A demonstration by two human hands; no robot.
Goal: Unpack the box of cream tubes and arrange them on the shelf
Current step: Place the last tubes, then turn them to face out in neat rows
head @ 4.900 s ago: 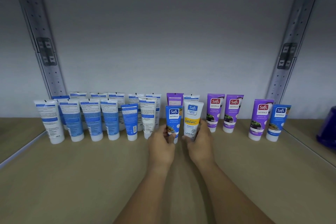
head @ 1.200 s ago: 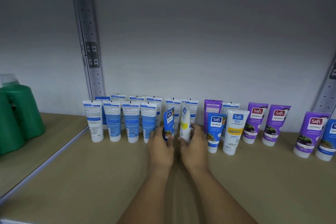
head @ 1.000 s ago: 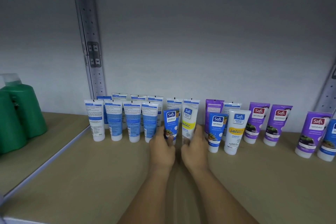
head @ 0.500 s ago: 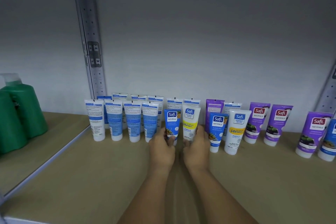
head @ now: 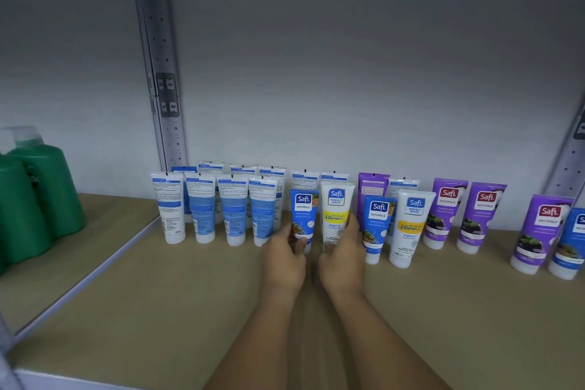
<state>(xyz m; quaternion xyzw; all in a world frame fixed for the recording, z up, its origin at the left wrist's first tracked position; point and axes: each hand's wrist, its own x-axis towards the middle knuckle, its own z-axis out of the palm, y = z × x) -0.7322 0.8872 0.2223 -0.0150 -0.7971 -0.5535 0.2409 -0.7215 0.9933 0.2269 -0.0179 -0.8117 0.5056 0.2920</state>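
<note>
At the far left stood green bottles (head: 38, 196) on the neighbouring shelf, past the upright (head: 164, 98). On your shelf (head: 158, 310), a double row of white tubes (head: 202, 207) stood cap-down with their printed backs toward you. Just right of them, your left hand (head: 283, 258) gripped the lower part of a blue tube (head: 303, 215), thumb across its front. Your right hand (head: 343, 258) was curled round the lower part of a white-and-yellow tube (head: 336, 210) beside it. Both tubes stood upright with labels facing you, touching or nearly so. Right of your hands stood another blue tube (head: 376, 225) and another white-and-yellow tube (head: 410, 225), then two purple tubes (head: 444, 212), and well apart, one more purple and one blue at the right edge.
</note>
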